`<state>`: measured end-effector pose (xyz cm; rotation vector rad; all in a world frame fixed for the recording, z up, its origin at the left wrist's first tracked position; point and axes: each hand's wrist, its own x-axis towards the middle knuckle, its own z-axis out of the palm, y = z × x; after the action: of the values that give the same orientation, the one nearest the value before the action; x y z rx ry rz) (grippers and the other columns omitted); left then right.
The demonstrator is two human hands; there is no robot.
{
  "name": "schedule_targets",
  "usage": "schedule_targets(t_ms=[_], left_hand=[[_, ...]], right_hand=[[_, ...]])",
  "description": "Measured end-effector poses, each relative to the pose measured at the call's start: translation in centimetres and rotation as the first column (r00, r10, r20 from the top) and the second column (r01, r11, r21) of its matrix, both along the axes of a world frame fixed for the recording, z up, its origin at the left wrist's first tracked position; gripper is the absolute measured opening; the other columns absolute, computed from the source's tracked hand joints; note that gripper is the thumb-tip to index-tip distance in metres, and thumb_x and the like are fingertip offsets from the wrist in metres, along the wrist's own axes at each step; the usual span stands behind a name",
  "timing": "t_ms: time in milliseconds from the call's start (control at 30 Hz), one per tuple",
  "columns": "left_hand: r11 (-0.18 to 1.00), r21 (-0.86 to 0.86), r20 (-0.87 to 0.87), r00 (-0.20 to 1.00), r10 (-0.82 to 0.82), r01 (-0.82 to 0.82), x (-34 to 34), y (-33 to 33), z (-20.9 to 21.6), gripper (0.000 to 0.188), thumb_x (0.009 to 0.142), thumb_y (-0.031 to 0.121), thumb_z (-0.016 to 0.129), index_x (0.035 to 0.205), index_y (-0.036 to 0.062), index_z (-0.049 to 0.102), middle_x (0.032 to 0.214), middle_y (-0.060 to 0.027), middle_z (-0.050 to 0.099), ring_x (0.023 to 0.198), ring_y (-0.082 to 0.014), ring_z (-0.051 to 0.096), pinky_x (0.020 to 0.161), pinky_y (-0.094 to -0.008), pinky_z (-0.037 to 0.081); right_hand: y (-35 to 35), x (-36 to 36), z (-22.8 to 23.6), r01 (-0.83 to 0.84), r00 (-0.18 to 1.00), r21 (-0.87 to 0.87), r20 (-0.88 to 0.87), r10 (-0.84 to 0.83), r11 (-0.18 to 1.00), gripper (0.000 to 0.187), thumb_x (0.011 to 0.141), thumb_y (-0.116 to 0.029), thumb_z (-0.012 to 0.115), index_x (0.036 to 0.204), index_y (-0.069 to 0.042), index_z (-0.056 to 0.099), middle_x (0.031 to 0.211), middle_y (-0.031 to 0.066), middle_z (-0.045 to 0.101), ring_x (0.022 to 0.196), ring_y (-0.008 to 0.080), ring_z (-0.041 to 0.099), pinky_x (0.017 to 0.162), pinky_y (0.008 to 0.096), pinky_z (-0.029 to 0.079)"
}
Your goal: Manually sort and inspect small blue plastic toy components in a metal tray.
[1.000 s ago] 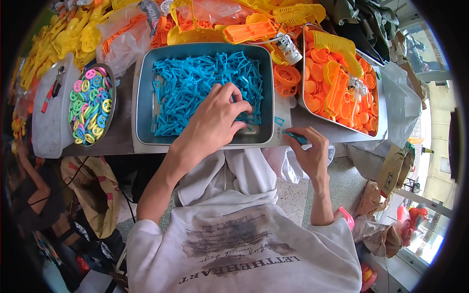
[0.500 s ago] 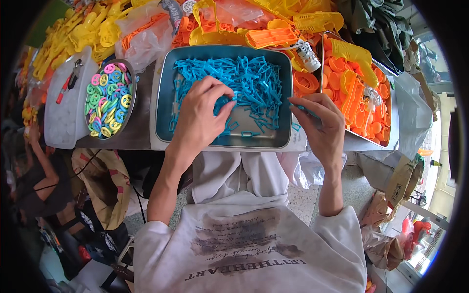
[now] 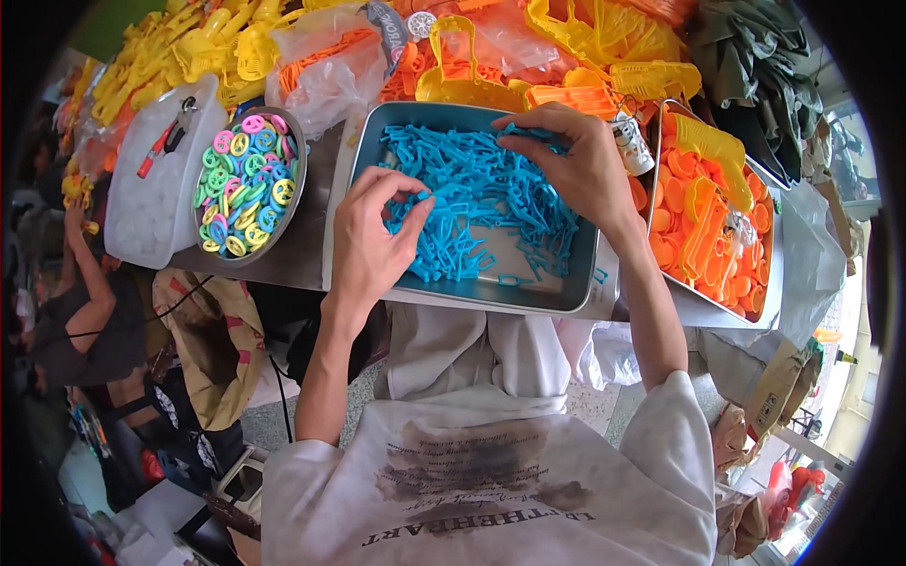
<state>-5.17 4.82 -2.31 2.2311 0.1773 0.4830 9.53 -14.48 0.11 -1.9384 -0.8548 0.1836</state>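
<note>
A metal tray (image 3: 502, 243) holds a heap of small blue plastic pieces (image 3: 453, 170), some with a looped end. Over the tray's left side, my left hand (image 3: 373, 241) is closed in a pinch, a bit of blue plastic showing at its fingertips. My right hand (image 3: 585, 160) reaches over the far right part of the heap. Its thumb and fingers pinch a small blue plastic piece (image 3: 512, 130), mostly covered by the fingers.
Left of the tray stand a bowl of colourful little wheels (image 3: 247, 193) and a white translucent container (image 3: 151, 212) with red-handled pliers (image 3: 159, 151). On the right is a tray of orange parts (image 3: 703, 236). Yellow parts (image 3: 208, 47) pile up behind. A co-worker's arm (image 3: 85, 269) shows far left.
My right hand has moved from beside the tray's right edge to over the heap. My left hand has drawn toward the tray's left side. The view has shifted, so the table appears farther right.
</note>
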Motion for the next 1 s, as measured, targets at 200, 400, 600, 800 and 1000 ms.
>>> schedule_targets(t_ms=[200,400,600,800,1000], left_hand=[[1.0,-0.028,-0.026,1.0,0.003,-0.003,-0.1,-0.1,-0.1,0.014,0.081,0.003,0.074,0.091,-0.0001,0.065,0.087,-0.0107,0.061,0.072,-0.0224,0.062,0.065,-0.0329,0.049],[1.0,-0.017,-0.015,1.0,0.01,-0.01,-0.3,-0.4,-0.1,0.012,0.082,0.004,0.072,0.091,0.0015,0.065,0.089,-0.0094,0.062,0.073,-0.0212,0.06,0.064,-0.0317,0.047],[0.998,0.028,-0.034,0.998,-0.049,0.05,-0.3,-0.4,-0.1,0.013,0.08,0.004,0.072,0.091,0.0033,0.065,0.089,-0.0106,0.06,0.083,-0.0283,0.062,0.072,-0.0362,0.048],[0.991,-0.136,0.031,0.999,0.009,-0.004,0.1,0.2,1.0,0.018,0.087,0.004,0.062,0.105,0.0025,0.065,0.097,-0.0129,0.064,0.087,-0.029,0.063,0.073,-0.0366,0.05],[0.955,0.296,0.099,0.994,-0.043,0.011,4.5,2.1,0.8,0.023,0.09,0.004,0.059,0.113,0.001,0.064,0.106,-0.0173,0.064,0.099,-0.0353,0.061,0.086,-0.0416,0.049]], right_hand=[[-0.4,1.3,-2.1,-0.006,0.999,0.116,-0.038,0.01,0.993,0.016,0.091,-0.006,0.067,0.104,0.002,0.069,0.105,0.0091,0.069,0.091,0.0134,0.064,0.081,0.0252,0.05],[-0.2,0.4,-1.2,-0.018,0.962,0.062,-0.271,0.034,0.998,0.013,0.094,-0.006,0.063,0.101,0.004,0.064,0.107,0.0093,0.07,0.093,0.011,0.063,0.082,0.0254,0.051],[-0.3,-0.3,-1.5,0.02,0.975,0.071,-0.222,-0.004,0.997,0.013,0.093,-0.004,0.063,0.103,0.003,0.065,0.101,0.0078,0.071,0.093,0.0107,0.064,0.083,0.026,0.051],[-0.1,-0.7,-1.6,0.062,0.982,0.039,-0.18,-0.054,0.997,0.012,0.09,-0.002,0.064,0.102,0.002,0.067,0.098,0.0081,0.072,0.09,0.0115,0.065,0.082,0.0265,0.051],[0.2,-1.1,-1.6,0.072,0.984,0.058,-0.167,-0.062,0.996,0.013,0.09,-0.001,0.064,0.102,0.002,0.067,0.098,0.0069,0.073,0.086,0.0118,0.066,0.079,0.0266,0.052]])
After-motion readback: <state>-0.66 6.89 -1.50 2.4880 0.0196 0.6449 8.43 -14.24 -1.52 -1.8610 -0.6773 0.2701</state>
